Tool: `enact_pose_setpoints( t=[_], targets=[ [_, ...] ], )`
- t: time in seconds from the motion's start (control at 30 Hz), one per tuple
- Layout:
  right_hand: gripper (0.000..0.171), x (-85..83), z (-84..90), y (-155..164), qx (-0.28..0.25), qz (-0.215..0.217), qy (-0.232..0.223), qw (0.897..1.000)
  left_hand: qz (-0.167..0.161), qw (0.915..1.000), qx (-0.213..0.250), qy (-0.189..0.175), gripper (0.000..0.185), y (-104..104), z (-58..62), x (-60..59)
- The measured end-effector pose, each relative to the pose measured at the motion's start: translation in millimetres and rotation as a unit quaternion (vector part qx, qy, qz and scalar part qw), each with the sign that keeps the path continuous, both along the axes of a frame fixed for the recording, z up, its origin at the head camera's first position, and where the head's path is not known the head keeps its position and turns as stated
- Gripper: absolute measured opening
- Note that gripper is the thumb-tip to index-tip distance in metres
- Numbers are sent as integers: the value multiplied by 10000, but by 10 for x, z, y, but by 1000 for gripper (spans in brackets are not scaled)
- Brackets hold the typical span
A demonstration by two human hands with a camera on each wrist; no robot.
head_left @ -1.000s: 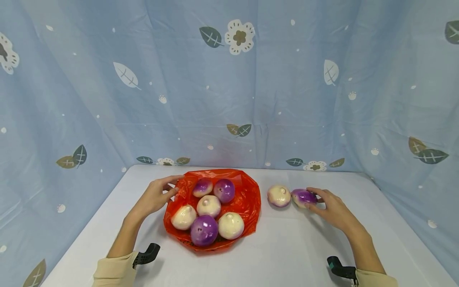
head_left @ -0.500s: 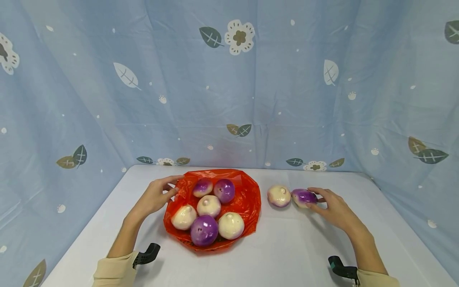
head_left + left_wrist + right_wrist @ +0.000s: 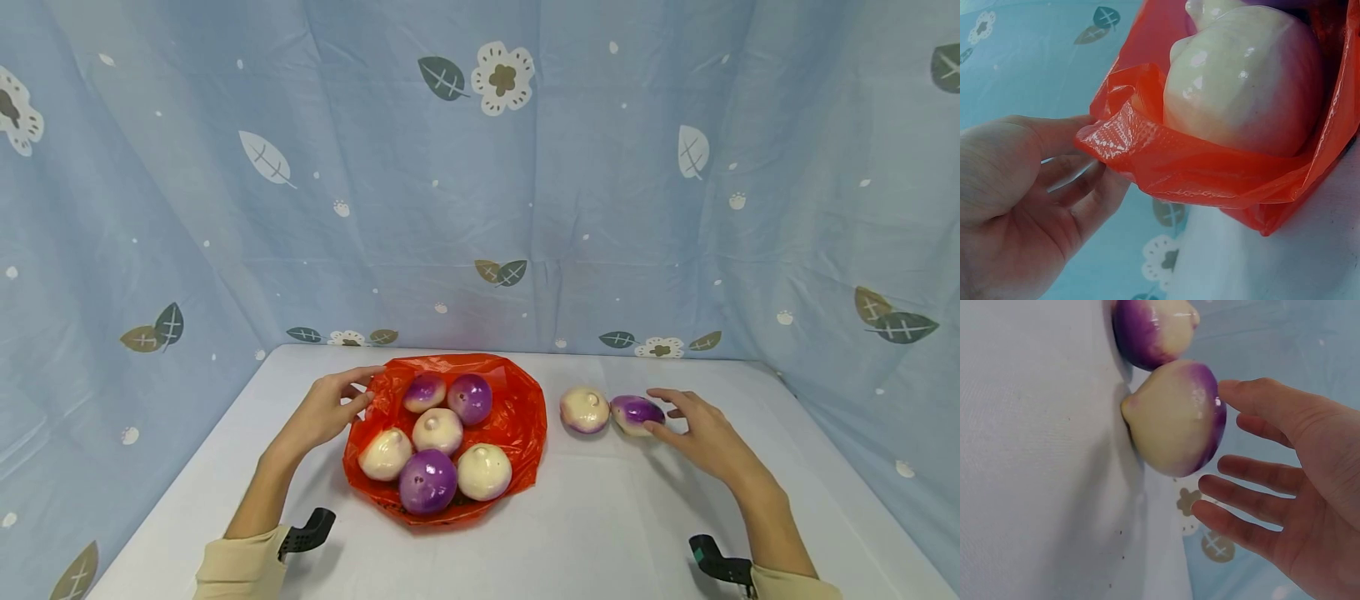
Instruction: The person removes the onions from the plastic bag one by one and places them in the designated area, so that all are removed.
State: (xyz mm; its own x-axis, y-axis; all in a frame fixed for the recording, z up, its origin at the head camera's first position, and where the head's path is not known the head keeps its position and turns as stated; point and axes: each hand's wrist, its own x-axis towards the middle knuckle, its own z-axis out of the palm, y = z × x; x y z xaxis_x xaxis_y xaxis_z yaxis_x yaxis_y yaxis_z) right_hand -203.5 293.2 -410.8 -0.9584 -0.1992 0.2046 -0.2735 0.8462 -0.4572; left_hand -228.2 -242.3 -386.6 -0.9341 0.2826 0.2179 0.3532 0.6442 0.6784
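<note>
My left hand (image 3: 322, 410) pinches the left rim of a red plastic bag (image 3: 525, 417) between thumb and fingers. Several glossy purple-and-white turnips lie inside the open bag, among them a pale one (image 3: 1241, 81) close to that rim in the left wrist view. To the bag's right, a turnip (image 3: 636, 414) lies on its side on the table. My right hand (image 3: 701, 433) is spread beside its purple end, the fingers apart and loosely bent. In the right wrist view the thumb tip is at or very near the turnip's skin (image 3: 1175, 419); the other fingers stand off it.
Another turnip (image 3: 584, 410) sits between the bag and the one by my right hand, touching the latter. The white table (image 3: 600, 533) meets a blue patterned curtain (image 3: 630, 208) at its back and sides. Black devices (image 3: 307, 532) are strapped at both wrists.
The right hand has drawn slightly right, and its fingers have opened away from the turnip, which stays in place. The left hand and the bag have not moved.
</note>
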Motion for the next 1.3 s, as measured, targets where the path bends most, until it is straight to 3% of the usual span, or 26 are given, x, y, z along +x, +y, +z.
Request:
enact_pose_setpoints(
  t=[0.5,0.7,1.3],
  targets=[
    [55,47,137,-55,76,55,374,9993,7,10000,-26,-6,44,0,-1,2],
    [57,74,201,-115,103,42,308,9995,6,10000,-6,-22,44,1,-3,1],
    [49,119,218,-347,120,379,541,9977,7,10000,-5,2,44,-4,-15,-8]
  ],
)
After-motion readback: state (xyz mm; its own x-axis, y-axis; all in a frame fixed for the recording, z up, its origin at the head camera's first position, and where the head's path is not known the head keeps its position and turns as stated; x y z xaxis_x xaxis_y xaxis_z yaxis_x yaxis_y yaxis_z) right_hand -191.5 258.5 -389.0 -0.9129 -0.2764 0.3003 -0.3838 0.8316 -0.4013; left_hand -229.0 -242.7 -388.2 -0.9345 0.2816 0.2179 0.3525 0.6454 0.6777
